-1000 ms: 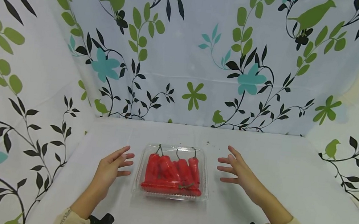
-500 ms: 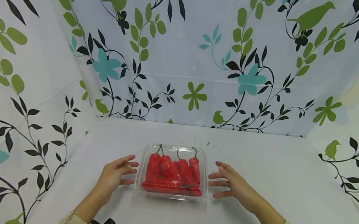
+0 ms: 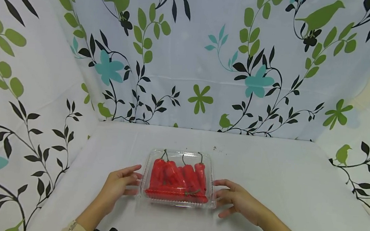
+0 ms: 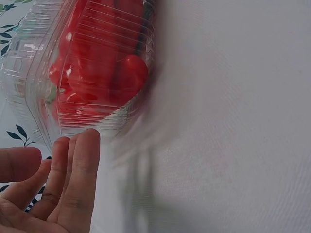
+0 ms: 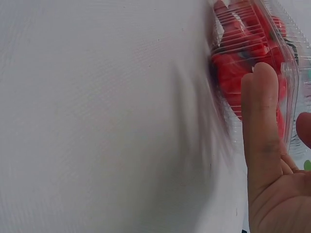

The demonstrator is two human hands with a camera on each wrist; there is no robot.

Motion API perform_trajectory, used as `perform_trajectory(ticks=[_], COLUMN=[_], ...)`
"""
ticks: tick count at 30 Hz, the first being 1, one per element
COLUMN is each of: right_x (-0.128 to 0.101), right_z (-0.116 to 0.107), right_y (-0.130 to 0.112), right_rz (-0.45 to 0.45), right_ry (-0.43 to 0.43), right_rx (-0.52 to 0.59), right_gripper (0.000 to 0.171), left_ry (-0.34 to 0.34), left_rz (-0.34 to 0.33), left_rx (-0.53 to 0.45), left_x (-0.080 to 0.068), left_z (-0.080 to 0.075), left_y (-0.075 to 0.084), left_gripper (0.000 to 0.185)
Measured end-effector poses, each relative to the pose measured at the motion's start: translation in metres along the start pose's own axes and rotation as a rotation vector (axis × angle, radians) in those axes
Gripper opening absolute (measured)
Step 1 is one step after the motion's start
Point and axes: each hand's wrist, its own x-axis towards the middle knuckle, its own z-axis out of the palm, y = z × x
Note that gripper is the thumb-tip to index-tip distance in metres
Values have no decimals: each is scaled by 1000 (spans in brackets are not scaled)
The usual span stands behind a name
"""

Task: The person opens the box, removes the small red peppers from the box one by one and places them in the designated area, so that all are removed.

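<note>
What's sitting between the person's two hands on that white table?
A clear plastic clamshell box of red chili peppers lies between the left hand and right hand, fingertips at its sides. The head view shows it best.

Red peppers (image 3: 178,179) are showing through a clear box (image 3: 180,156) on the white counter (image 3: 283,178); green, teal and black leaves are covering the white backdrop (image 3: 191,56).

A clear, glossy ribbed plastic clamshell (image 3: 178,179) is sitting on matt white woven cloth (image 3: 283,178), enclosing shiny red peppers (image 3: 178,179).
</note>
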Motion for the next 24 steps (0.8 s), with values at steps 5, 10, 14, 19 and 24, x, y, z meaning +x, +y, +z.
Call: perform_trajectory(ticks=[5, 10, 14, 19, 24], right_x=[0, -1, -1, -1, 1], right_z=[0, 0, 0, 0, 1], right_y=[3, 4, 4, 5, 7], right_rz=[2, 16, 23, 18, -1], right_ry=[-31, -48, -61, -81, -124], right_rx=[1, 23, 51, 82, 132], right_gripper=[43, 46, 52, 54, 57], left_ry=[6, 0, -4, -3, -2], left_rz=[-12, -19, -20, -22, -30], left_rx=[2, -4, -18, -29, -38], left_x=[-1, -3, -5, -5, -5], left_z=[1, 3, 4, 4, 4], left_y=[-4, -6, -6, -7, -9], left_gripper=[41, 40, 41, 42, 42])
